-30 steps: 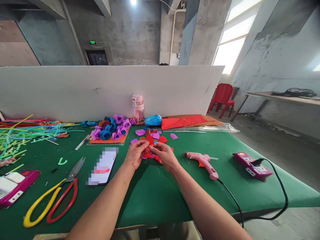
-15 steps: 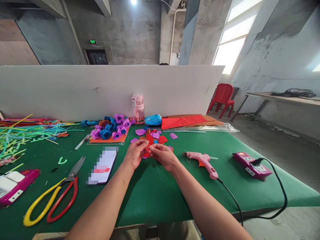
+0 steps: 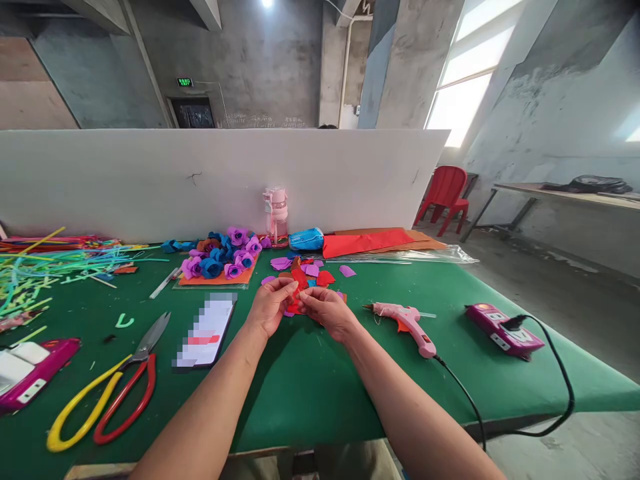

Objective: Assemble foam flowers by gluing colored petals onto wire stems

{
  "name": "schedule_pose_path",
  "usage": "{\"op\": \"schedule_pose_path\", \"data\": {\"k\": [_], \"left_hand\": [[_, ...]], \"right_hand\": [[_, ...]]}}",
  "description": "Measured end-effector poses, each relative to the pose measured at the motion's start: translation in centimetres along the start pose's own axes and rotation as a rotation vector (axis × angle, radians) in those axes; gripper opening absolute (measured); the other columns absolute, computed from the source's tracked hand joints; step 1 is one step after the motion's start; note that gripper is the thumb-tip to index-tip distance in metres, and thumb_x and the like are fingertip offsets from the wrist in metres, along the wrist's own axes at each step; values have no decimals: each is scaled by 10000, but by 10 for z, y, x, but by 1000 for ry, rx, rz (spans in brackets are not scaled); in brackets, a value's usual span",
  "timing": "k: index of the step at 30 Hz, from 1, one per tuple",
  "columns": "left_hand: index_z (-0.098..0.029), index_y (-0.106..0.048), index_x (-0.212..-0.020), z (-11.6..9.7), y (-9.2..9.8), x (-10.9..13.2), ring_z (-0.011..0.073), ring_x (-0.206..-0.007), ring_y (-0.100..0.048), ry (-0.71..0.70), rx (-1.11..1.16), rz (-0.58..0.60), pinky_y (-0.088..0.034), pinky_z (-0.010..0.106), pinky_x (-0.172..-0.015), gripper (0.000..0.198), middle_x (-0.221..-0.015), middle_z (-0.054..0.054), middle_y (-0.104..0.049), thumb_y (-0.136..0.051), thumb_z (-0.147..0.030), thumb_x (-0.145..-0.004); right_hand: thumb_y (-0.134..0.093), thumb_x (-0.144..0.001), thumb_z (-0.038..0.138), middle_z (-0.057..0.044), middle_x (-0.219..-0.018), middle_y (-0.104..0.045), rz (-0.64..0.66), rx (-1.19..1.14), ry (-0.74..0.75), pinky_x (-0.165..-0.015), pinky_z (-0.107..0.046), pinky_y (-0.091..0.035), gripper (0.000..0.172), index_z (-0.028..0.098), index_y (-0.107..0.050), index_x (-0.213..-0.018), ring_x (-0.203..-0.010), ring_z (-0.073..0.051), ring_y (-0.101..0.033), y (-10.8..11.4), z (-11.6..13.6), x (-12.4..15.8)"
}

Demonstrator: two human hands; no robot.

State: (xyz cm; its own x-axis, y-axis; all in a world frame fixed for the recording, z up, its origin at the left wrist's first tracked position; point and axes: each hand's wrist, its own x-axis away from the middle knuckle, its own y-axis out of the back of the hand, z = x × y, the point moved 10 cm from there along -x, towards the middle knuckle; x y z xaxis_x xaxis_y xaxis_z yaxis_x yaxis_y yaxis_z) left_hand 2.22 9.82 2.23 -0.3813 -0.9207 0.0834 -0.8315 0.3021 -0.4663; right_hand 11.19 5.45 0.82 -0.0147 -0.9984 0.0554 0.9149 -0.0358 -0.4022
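Note:
My left hand [image 3: 273, 303] and my right hand [image 3: 326, 309] meet above the middle of the table, thumbs and fingertips pinched close together. Between them is a small red paper piece [image 3: 296, 304], partly covered by the fingers. Just behind lie loose cut petals in purple, red, brown and blue, among them a red petal [image 3: 326, 278] and a purple petal [image 3: 347, 271]. To the right of my right hand rests a pink glue gun [image 3: 400, 316], its nozzle pointing left. A phone [image 3: 210, 330] lies left of my left hand.
Scissors [image 3: 143, 353] with yellow and red handles lie at left, near a magenta power strip [image 3: 40, 373]. Finished paper flowers [image 3: 213, 267], colourful sticks [image 3: 65, 267], a pink bottle [image 3: 277, 215] and red paper [image 3: 367, 243] line the back. Another power strip [image 3: 504, 330] with a cable sits right.
Both hands stay almost in place, with only slight finger movement on the red paper piece. A thin strand below the fingers no longer shows.

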Motion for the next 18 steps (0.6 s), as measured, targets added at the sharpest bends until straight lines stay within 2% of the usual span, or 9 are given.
{"op": "schedule_pose_path", "data": {"k": [14,18], "left_hand": [[-118,-664,-667,1,-1,-1,62,-475,-511,13,8,19,-405,186,-468,339,-539,-14,-595,-862,-258,-431],[-124,-645,-647,0,-5,1,75,-474,-507,20,7,54,-406,203,-467,298,-517,-19,-573,-849,-247,-469]], "right_hand": [[-810,-568,408,7,-645,-627,65,-65,-1,-674,-234,-449,310,159,-663,-678,-600,-80,-555,-3,-5,-3],[-806,-584,391,6,-643,-628,81,-84,-11,-681,-242,-449,293,159,-664,-692,-599,-81,-556,-4,-7,-3]]}}
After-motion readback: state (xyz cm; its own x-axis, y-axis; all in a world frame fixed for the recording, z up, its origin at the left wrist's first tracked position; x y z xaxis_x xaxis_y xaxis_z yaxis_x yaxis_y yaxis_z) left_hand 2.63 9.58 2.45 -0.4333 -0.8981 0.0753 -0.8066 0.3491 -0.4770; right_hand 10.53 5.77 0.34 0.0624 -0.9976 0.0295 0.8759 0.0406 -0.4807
